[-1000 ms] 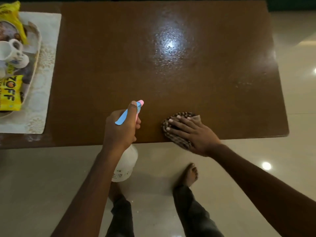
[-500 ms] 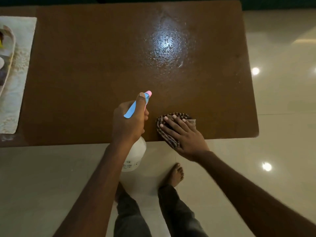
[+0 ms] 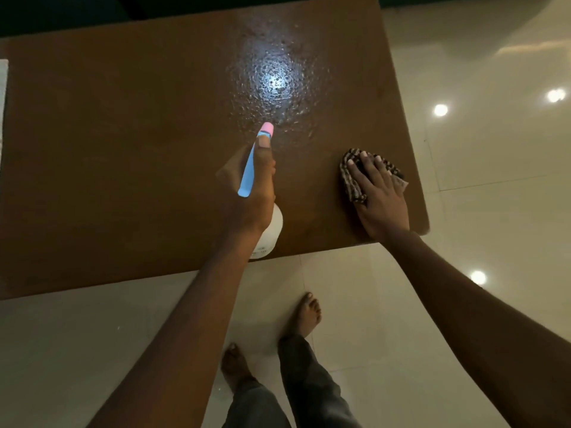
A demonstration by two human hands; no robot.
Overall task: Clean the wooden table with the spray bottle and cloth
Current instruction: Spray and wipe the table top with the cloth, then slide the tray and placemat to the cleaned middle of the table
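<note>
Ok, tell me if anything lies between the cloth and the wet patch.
Nothing visible does: only bare table separates cloth and wet patch. The bottle, in the left hand, is off to the left.

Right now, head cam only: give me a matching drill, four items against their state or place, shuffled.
Items:
1. spray bottle
2. cloth
3. wet patch
4. table

States:
A. glistening with droplets
B. gripped by the left hand
C. brown wood, carries everything
D. pressed under the flat right hand

Pairs: 1-B, 2-D, 3-A, 4-C
</note>
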